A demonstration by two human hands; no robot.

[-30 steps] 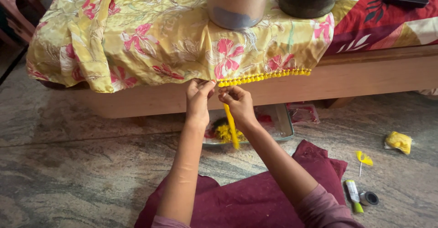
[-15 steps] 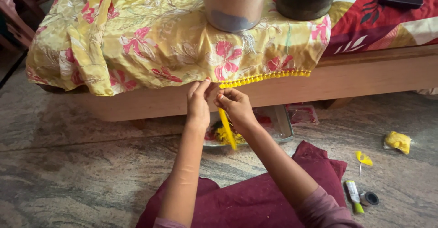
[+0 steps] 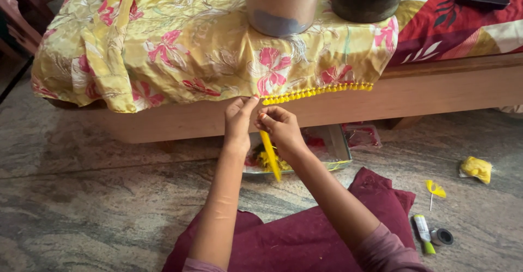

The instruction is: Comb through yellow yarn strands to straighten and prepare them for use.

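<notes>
A yellow cloth with pink flowers (image 3: 180, 49) hangs over the edge of a low wooden bed. A yellow pom-pom trim (image 3: 318, 91) runs along its hem to the right of my hands. My left hand (image 3: 238, 120) pinches the hem where the trim ends. Right beside it, my right hand (image 3: 281, 130) grips a loose yellow strip of trim (image 3: 270, 156) that hangs down from my fingers. Both hands touch at the cloth's edge.
A tray of yellow and red bits (image 3: 327, 149) lies on the floor under my hands. A maroon cushion (image 3: 310, 234) is by my arms. A yellow pouch (image 3: 476, 168), a small tube (image 3: 423, 233) and a dark spool (image 3: 442, 236) lie at the right. Two pots (image 3: 282, 2) stand on the bed.
My hands have stayed at the hem, shifting slightly right and down along the edge. The hanging yellow strip moved with my right hand.
</notes>
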